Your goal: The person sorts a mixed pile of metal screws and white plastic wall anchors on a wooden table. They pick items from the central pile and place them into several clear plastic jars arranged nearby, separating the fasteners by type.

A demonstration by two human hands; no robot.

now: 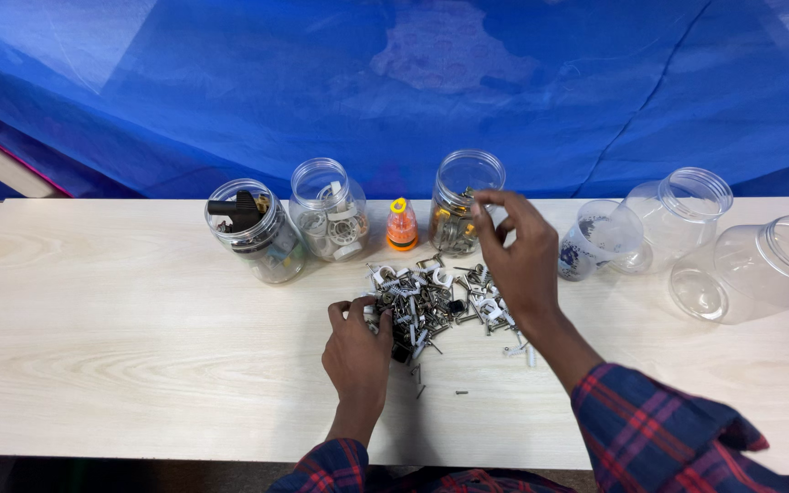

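A heap of small metal screws, springs and white plastic clips [436, 301] lies in the middle of the pale wooden table [120, 347]. My left hand [358, 351] rests at the heap's left edge, fingertips curled onto a few pieces. My right hand [518, 251] is raised over the heap's far side, fingers pinched together beside the mouth of a clear jar [461, 196] holding metal parts. Whether a piece sits between those fingertips is too small to tell.
Along the back stand a jar with black parts [253, 228], a jar with white parts [326, 210], a small orange bottle [401, 226], a clear cup [595, 239] and two clear jars [678, 215] [760, 269] lying on their sides. Blue sheeting [394, 82] hangs behind.
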